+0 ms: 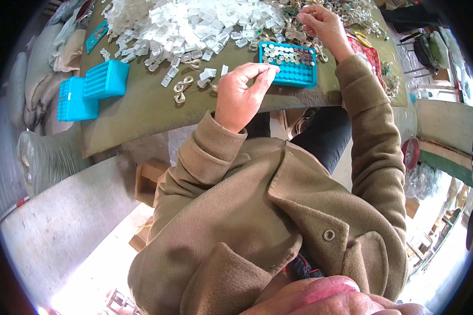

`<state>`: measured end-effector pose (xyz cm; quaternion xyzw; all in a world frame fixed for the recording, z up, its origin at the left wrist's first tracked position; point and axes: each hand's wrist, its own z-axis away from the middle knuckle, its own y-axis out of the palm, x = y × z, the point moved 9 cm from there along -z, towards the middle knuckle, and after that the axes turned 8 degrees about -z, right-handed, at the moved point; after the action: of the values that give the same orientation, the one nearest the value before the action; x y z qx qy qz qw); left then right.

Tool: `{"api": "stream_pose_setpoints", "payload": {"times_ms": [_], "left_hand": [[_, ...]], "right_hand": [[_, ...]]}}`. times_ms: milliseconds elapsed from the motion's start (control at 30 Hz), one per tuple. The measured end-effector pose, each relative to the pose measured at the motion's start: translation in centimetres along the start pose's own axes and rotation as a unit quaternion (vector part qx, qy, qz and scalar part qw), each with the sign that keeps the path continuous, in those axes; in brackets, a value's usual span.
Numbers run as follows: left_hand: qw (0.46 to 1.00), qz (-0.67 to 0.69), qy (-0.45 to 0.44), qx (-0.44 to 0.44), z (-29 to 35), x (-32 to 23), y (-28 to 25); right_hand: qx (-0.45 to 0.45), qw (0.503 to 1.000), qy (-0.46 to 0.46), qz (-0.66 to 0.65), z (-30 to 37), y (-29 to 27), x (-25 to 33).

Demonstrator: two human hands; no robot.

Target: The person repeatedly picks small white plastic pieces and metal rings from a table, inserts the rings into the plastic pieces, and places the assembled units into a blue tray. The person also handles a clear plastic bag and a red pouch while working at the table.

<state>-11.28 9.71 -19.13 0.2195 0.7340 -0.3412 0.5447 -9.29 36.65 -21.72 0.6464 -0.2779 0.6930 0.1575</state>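
Note:
A blue tray (295, 80) with rows of round pockets lies in front of me on the table. Small round pale and darker pieces (278, 53) fill its far rows, while the near pockets show bare blue. My left hand (245, 95) is at the tray's left edge, thumb and fingertips pinched together; anything between them is too small to make out. Beyond the tray's far right corner, my right hand (325, 27) hovers at a heap of tangled thin cords (294, 29) with small green bits. Its fingers are curled in a pinch, and what they hold cannot be made out.
A large heap of clear plastic pieces (189, 23) covers the table's far side. Looped cords (182, 88) lie left of my left hand. Stacked blue trays (106, 80) stand at the left edge. Yellow-handled scissors (362, 39) rest by a red packet (367, 56) at right.

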Motion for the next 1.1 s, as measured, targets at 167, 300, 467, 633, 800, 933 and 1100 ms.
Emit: {"api": "stream_pose_setpoints", "payload": {"times_ms": [167,300,467,633,800,933,1100], "left_hand": [[0.996,0.073,-0.045,0.009,-0.7,0.9,0.3],[0.987,0.148,-0.061,-0.005,-1.6,1.5,0.6],[0.978,0.196,-0.076,-0.009,-1.9,1.5,1.7],[0.975,0.201,-0.091,-0.015,-1.6,0.9,2.2],[0.977,0.212,0.019,-0.018,-1.7,-2.4,2.2],[0.945,0.311,-0.101,0.029,-1.6,-1.0,5.1],[0.925,0.331,-0.179,0.056,-0.5,0.1,7.2]], "right_hand": [[0.030,0.992,0.031,-0.115,0.7,0.7,2.0],[0.036,0.997,-0.045,-0.050,1.4,0.5,4.0],[0.016,0.985,-0.110,-0.129,2.9,-0.2,4.8],[0.033,0.984,-0.143,-0.100,4.6,0.4,6.0],[0.054,0.987,-0.149,0.023,8.6,2.4,7.3],[0.007,0.954,-0.289,0.085,12.6,2.9,9.7],[-0.053,0.990,-0.133,0.018,13.8,2.1,6.1]]}}
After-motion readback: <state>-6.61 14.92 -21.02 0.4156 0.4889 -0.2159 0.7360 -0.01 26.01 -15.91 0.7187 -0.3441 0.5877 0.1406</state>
